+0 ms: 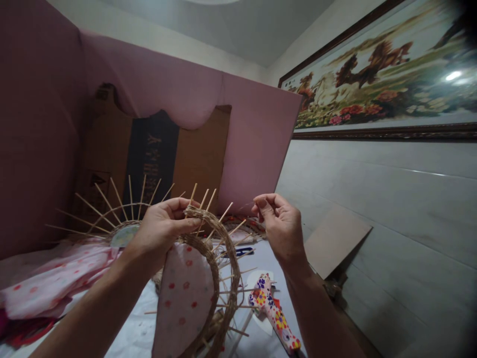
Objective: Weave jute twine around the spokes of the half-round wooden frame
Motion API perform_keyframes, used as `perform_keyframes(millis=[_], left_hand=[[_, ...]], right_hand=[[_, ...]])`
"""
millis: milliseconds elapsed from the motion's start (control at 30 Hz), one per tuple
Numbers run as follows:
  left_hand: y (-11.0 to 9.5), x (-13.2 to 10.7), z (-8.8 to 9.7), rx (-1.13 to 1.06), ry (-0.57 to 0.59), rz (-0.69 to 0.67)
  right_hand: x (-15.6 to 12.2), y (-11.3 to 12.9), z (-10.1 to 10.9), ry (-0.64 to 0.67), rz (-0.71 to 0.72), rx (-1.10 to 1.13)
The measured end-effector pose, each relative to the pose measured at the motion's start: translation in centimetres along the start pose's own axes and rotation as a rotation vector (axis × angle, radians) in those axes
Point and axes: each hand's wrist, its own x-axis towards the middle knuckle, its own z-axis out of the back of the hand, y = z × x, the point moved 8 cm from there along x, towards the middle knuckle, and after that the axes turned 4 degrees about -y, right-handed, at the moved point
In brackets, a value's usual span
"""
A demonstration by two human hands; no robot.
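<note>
My left hand [164, 226] is closed on the upper rim of a round woven basket frame [219, 278]. Twine is wound around its edge, thin wooden sticks poke out all round, and its base is covered in pink dotted fabric [184, 298]. The frame is held tilted up on its side above the table. My right hand [279, 223] is raised just to the right of the rim, thumb and fingers pinched together on what looks like a thin strand of twine, too fine to make out clearly.
A second stick-spoked frame [119, 219] stands behind on the left, beside crumpled pink dotted cloth [55, 283]. A colourfully dotted glue gun [272, 311] lies on the white table. Pink-covered cardboard [179, 149] forms a backdrop; a loose cardboard sheet [335, 241] leans on the tiled wall.
</note>
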Motion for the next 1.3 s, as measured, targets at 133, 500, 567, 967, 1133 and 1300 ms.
perform_keyframes(millis=[133, 500, 567, 967, 1133, 1300], left_hand=[[-0.1, 0.0, 0.1, 0.002, -0.014, 0.005], [0.0, 0.0, 0.1, 0.004, -0.011, -0.001], [0.1, 0.0, 0.2, 0.004, -0.008, 0.001], [-0.5, -0.7, -0.7, -0.003, 0.034, -0.007], [-1.1, -1.3, -1.0, 0.009, 0.02, -0.037], [-1.4, -1.5, -0.8, 0.012, -0.004, -0.051]], right_hand=[[2.0, -1.1, 3.6, -0.234, 0.028, -0.008], [2.0, 0.6, 9.7, -0.68, 0.195, 0.244], [1.8, 0.7, 7.5, -0.521, 0.171, 0.239], [-3.5, 4.6, -3.2, 0.194, 0.348, -0.211], [-4.4, 5.3, -5.1, 0.241, 0.452, -0.244], [-4.0, 5.3, -5.8, 0.212, 0.414, -0.32]])
